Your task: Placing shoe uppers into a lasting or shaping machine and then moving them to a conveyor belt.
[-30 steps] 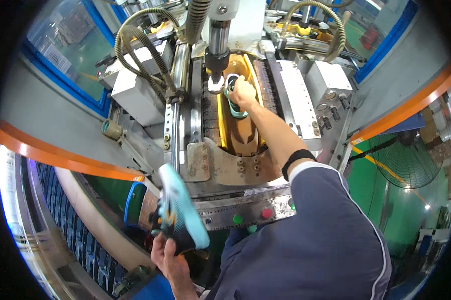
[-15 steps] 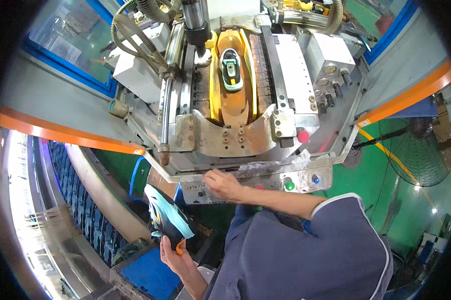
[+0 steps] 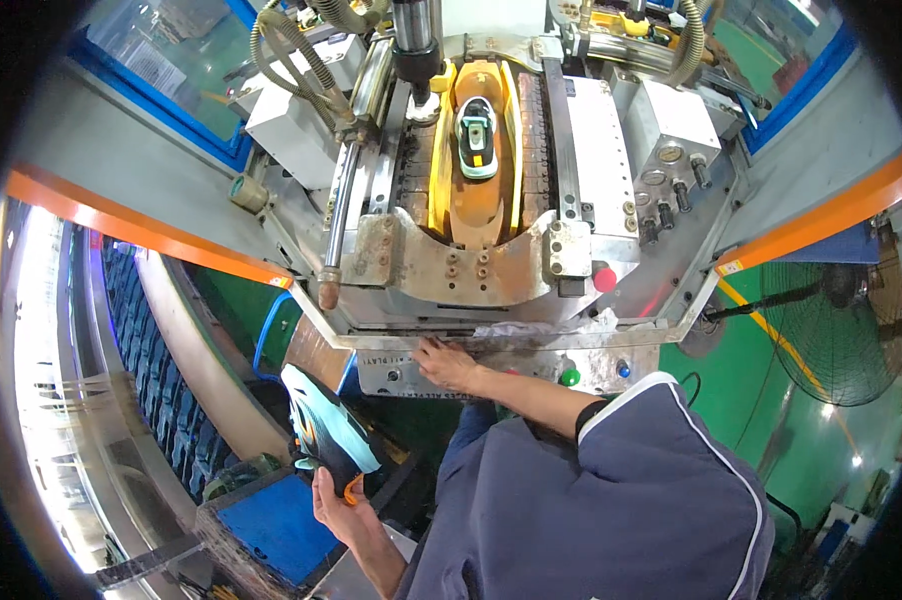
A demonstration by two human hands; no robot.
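My left hand (image 3: 348, 512) is closed around the heel end of a sneaker (image 3: 336, 430). The shoe is pale teal and black with an orange heel loop, held toe up at the lower left, beside the machine. My right hand (image 3: 449, 366) rests on the front control panel (image 3: 491, 383), its fingers apart and bent at the panel's upper edge, holding nothing. In the machine's middle, a second shoe (image 3: 478, 140), black, white and teal, sits between two yellow side pads (image 3: 516, 150) on an orange-brown bed (image 3: 478, 215).
A vertical press cylinder (image 3: 417, 60) hangs left of the machine's shoe. A green button (image 3: 569, 377) and a blue button (image 3: 624, 369) are on the panel. A rack conveyor (image 3: 151, 370) runs along the left, near a blue-topped stand (image 3: 281, 525). A black fan (image 3: 821, 330) stands right.
My right hand has come down onto the panel, and its fingers have loosened from a more curled shape. The left hand keeps the sneaker nearly in place; the whole view has shifted slightly.
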